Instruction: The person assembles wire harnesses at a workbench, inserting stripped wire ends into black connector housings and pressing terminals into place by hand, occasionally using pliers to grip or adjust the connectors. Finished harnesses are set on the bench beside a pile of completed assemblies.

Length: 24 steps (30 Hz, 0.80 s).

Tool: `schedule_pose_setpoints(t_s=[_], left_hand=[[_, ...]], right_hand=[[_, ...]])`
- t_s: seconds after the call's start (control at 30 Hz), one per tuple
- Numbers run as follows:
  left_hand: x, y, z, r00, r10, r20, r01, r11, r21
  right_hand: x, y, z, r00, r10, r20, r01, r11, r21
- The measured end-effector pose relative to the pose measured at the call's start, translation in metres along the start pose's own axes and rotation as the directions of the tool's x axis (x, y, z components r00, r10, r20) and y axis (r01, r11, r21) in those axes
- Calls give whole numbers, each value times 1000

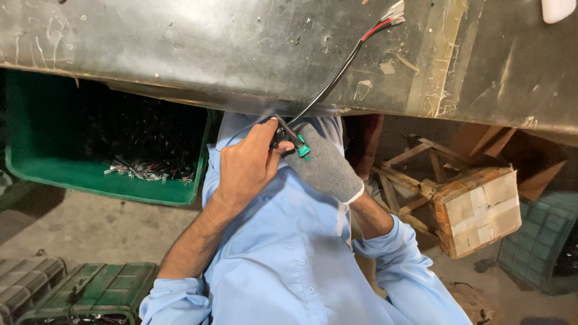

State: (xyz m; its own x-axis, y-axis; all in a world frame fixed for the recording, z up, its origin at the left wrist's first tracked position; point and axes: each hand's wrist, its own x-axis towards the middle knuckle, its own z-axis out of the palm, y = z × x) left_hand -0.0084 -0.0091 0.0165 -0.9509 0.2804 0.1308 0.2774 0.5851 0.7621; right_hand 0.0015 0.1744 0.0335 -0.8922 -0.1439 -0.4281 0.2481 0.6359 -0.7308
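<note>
My bare left hand [244, 165] pinches a black cable [337, 75] at the near edge of a worn metal table [180, 48]. The cable runs up and right across the tabletop to red and white wire ends with small connectors [391, 13]. My right hand [322, 165], in a grey knit glove, lies just right of the left hand and grips a small dark tool with a green tip [303, 147]. The tool sits against the cable where the hands meet. Both arms wear light blue sleeves, and my shirt fills the space below.
A green plastic crate [90, 180] holding several cut wire pieces stands under the table on the left. Green and grey crates [90, 292] lie at the bottom left. A tape-wrapped wooden stool [475, 210] and a teal crate [536, 241] stand on the right.
</note>
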Motion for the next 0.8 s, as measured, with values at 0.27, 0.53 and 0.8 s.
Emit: schedule_pose_setpoints(t_s=[0.27, 0.53, 0.8], left_hand=[[-4, -8, -3, 991, -88, 103, 122, 909, -399], [-10, -18, -3, 924, -75, 375, 364, 478, -800], [-9, -1, -19, 929, 4, 371, 293, 606, -739]], right_hand=[[1, -1, -1, 993, -102, -64, 101, 995, -11], [1, 5, -5, 932, -333, -143, 329, 943, -52], [18, 32, 2, 851, -495, -177, 478, 869, -128]])
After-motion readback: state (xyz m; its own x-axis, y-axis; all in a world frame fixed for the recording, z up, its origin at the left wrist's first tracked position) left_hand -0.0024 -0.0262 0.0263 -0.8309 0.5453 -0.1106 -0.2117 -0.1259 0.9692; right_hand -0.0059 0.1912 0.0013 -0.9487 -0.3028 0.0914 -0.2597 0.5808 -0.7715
